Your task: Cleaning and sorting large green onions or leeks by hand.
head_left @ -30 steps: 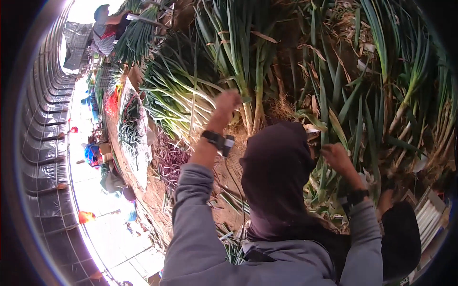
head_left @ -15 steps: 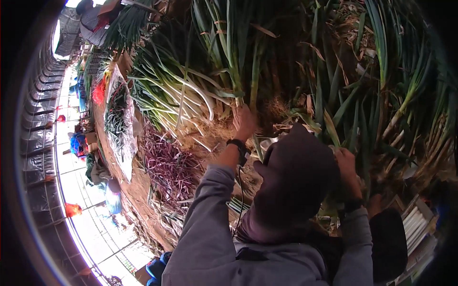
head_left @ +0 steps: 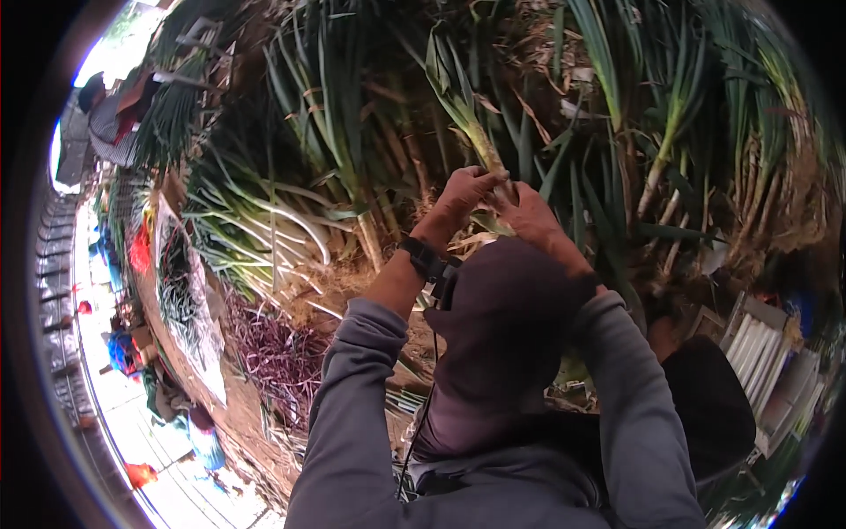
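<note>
My left hand (head_left: 465,199) and my right hand (head_left: 532,220) are close together in front of me, both closed around the lower end of a thick green onion (head_left: 481,141). The onion tilts up and to the left, its green leaves pointing away from me. Its root end is mostly hidden by my fingers. Just left of my hands stands a bundle of tall green onions (head_left: 344,150), its pale stems leaning. Further left lies a heap of white-stemmed green onions (head_left: 282,229) with tangled roots.
Purple stalks (head_left: 273,353) are piled at the lower left, near a plastic sheet (head_left: 198,326). More green onions (head_left: 661,150) stand on the right, above a pale slatted crate (head_left: 758,335). Another person (head_left: 119,119) is at the far upper left. Dark cloth hides the ground below my wrists.
My left hand has left the tall bundle and come right. My right hand has moved up and left to meet it, and both now grip a green onion. The whole view has shifted.
</note>
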Motion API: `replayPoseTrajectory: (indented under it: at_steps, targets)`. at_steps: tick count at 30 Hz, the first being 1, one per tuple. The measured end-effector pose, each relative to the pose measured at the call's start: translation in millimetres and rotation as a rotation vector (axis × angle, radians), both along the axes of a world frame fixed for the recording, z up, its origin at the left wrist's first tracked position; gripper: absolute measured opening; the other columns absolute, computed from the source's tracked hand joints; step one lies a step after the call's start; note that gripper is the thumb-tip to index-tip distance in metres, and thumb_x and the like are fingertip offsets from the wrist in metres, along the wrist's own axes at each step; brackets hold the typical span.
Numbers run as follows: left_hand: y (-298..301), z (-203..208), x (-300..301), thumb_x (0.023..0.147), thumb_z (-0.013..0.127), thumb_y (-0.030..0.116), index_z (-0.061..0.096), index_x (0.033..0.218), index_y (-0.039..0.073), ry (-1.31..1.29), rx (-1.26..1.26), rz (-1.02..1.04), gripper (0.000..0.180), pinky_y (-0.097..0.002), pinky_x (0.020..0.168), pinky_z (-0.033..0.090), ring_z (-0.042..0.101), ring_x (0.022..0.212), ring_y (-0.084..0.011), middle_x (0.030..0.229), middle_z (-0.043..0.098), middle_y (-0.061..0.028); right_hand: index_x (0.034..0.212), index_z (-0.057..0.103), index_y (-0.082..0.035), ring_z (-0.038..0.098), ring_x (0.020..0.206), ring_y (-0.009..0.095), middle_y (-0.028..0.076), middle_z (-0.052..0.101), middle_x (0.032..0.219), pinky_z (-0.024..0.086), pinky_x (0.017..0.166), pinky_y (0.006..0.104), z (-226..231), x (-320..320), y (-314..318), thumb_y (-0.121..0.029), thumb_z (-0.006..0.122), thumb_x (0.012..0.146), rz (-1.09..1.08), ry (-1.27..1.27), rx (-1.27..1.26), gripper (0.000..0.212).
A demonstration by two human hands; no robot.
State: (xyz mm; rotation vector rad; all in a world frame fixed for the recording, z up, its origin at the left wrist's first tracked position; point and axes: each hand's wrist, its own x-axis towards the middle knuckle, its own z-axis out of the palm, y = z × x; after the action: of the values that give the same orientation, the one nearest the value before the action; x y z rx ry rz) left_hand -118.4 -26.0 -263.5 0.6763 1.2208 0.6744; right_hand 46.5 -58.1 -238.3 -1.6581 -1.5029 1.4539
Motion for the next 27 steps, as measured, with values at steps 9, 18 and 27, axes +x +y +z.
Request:
replayPoseTrajectory:
  at_steps: [9,18,27]
  targets:
    - [22.1,28.7,-4.3,0.101,0.054,0.04,0.047,0.134,-0.006,-0.249,0.023,0.099,0.056,-0.0392,0.092,0.053,0.062,0.11,-0.0289,0.119,0.06,-0.0249,0.101,0.062,0.0,0.049,0.061,0.007,0.001,0.055,0.075,0.039,0.055,0.0236,150.2,116.7,-61.8,-0.033,0.06,0.095,-0.056,0.33,-0.2,0.033]
    - [50.6,197.5,52.3,0.097,0.061,0.037,0.057,0.129,0.006,-0.585,0.485,-0.1,0.045,-0.0413,0.1,0.048,0.061,0.113,-0.0248,0.124,0.063,-0.0095,0.127,0.053,0.003,0.057,0.064,0.007,0.002,0.06,0.082,0.048,0.056,0.0235,188.5,164.5,-142.3,-0.017,0.061,0.098,-0.016,0.399,-0.033,0.036]
    - [30.0,296.9,116.7,0.094,0.067,0.036,0.059,0.127,0.008,-0.641,0.575,-0.206,0.044,-0.0442,0.099,0.047,0.06,0.111,-0.0227,0.121,0.063,-0.0061,0.128,0.051,0.001,0.052,0.081,0.01,0.004,0.059,0.093,0.046,0.072,0.0268,166.5,171.7,-175.5,-0.013,0.063,0.096,0.014,0.109,0.423,0.037]
